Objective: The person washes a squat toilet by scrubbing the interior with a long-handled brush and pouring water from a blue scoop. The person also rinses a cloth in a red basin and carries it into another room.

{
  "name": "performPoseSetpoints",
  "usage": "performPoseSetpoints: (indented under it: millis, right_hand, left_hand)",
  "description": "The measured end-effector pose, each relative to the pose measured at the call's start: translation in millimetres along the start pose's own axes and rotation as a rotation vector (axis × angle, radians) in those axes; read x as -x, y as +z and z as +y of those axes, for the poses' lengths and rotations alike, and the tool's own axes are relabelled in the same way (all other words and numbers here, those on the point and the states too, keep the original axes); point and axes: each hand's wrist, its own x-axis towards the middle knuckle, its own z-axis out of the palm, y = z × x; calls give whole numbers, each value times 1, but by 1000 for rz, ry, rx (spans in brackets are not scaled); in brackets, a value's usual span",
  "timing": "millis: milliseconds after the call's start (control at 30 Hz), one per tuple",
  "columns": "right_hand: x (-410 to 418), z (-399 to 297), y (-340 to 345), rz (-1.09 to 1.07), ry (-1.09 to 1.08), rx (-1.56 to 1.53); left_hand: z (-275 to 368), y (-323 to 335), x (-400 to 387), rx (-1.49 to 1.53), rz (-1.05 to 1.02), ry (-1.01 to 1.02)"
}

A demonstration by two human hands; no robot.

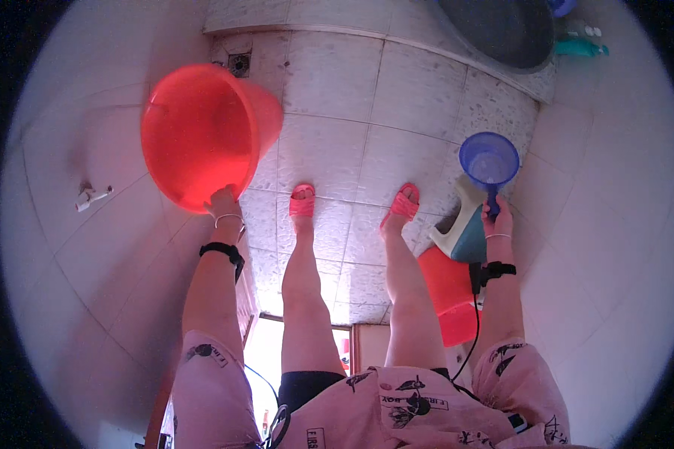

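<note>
My left hand (223, 202) grips the near rim of a large red plastic bucket (199, 126). The bucket is tilted, so its mouth faces me and the inside shows; I see no objects in it. In my right hand (500, 221) is the handle of a blue plastic dipper (489, 156), held over the right side of the floor. The dipper's bowl faces up; whether it holds any water, I cannot tell. Just below the dipper stands a beige and teal plastic item (465, 233), partly covered by my right hand.
Behind the bucket is a floor drain (238, 64). A raised tiled ledge (337, 17) carries a dark basin (505, 33) and a teal bottle (579, 48). A small tap-like fitting (92, 196) juts from the left wall. Red plastic containers (446, 283) stand beside my leg; a doorway lies behind me.
</note>
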Motion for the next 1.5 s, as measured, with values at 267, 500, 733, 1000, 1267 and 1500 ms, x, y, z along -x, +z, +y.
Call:
performPoseSetpoints:
  millis: [267, 500, 733, 1000, 1267, 1500]
  right_hand:
    - [-21, 59, 64, 149, -179, 495]
    - [-46, 107, 161, 174, -946, 1298]
    - [19, 66, 249, -12, -1092, 1332]
    - [-51, 18, 308, -349, -490, 629]
    - [-116, 20, 403, -512, 308, 209]
    - [-126, 76, 443, -455, 127, 404]
  left_hand:
    - [4, -4, 4, 53, 23, -29]
    - [13, -10, 5, 43, 35, -6]
    - [5, -6, 9, 76, 86, 14]
    - [10, -2, 9, 142, 68, -10]
    - [7, -5, 14, 121, 92, -30]
    - [5, -11, 16, 150, 105, -1]
